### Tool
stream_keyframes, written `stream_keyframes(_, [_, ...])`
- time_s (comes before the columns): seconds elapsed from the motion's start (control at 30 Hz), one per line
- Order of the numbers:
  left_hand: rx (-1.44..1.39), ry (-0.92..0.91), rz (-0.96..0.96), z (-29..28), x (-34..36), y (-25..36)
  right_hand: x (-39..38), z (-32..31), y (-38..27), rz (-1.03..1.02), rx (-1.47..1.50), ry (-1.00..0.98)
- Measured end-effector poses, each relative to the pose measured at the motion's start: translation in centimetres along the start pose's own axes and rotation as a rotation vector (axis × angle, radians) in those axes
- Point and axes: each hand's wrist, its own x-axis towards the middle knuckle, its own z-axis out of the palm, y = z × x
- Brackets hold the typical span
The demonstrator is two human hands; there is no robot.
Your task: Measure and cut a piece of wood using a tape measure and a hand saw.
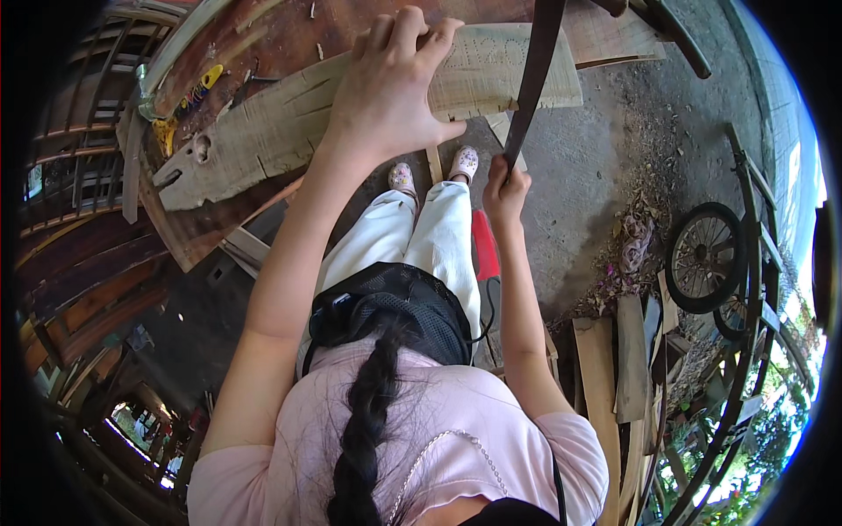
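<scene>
A pale plank [281, 131] with rough edges, cracks and a knot hole lies across a reddish-brown wooden work surface [289, 35]. My left hand [390, 92] spans the plank with fingers and thumb spread wide. Its fingertips reach past the far edge, and the thumb lies by the near edge. Closed around the lower end of a long, dark, saw-like tool [533, 74] is my right hand [507, 191]. This tool slants up over the plank near its right end and runs out of the top of the view. Where it crosses, the plank's near edge looks notched.
A yellow-and-black handled tool [200, 90] and a hammer [145, 92] lie at the left of the work surface. Loose boards [605, 377] stand at lower right, near a spoked wheel [704, 257]. Dry leaves litter the grey floor [605, 193]. Stacked timber fills the left side.
</scene>
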Motion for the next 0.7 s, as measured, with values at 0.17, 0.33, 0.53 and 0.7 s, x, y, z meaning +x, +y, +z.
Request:
stream_keyframes(0.17, [0.143, 0.018, 0.048, -0.8, 0.5, -0.3, 0.0, -0.9, -0.2, -0.058, -0.046, 0.057])
stream_keyframes(0.33, [-0.063, -0.148, -0.048, -1.1, 0.2, -0.4, 2.9, -0.1, -4.6, -0.014, -0.065, 0.072])
stream_keyframes(0.53, [0.055, -0.063, 0.073, 0.1, 0.1, -0.7, -1.1, -1.1, 0.3, -0.076, -0.109, 0.105])
stream_keyframes(0.7, [-0.035, -0.137, -0.044, -1.2, -0.1, -0.3, 2.9, -0.4, -4.4, -0.064, -0.025, 0.09])
